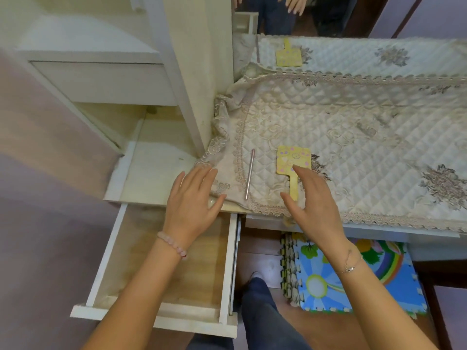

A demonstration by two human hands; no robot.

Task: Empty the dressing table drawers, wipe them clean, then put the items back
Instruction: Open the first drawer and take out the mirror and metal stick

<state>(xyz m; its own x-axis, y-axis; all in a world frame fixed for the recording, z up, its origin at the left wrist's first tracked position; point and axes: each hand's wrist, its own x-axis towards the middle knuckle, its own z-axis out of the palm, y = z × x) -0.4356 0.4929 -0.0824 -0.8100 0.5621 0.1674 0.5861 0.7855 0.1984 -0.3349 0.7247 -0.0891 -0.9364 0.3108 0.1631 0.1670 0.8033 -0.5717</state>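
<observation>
Head view: the drawer (106, 261) stands pulled out below the front left corner of the quilted cloth (353, 127), its wooden bottom showing. The left hand (192, 200) hovers at that corner, fingers spread. The right hand (318, 200), also spread and holding nothing, is over the handle of a yellow paddle (293, 157) near the cloth's front edge. A thin metal stick (250, 173) lies between the hands.

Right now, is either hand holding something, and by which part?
Nothing is held. The left hand is open by the quilted cloth; the right hand is open above the handle of the yellow hand mirror, not gripping it.
</observation>
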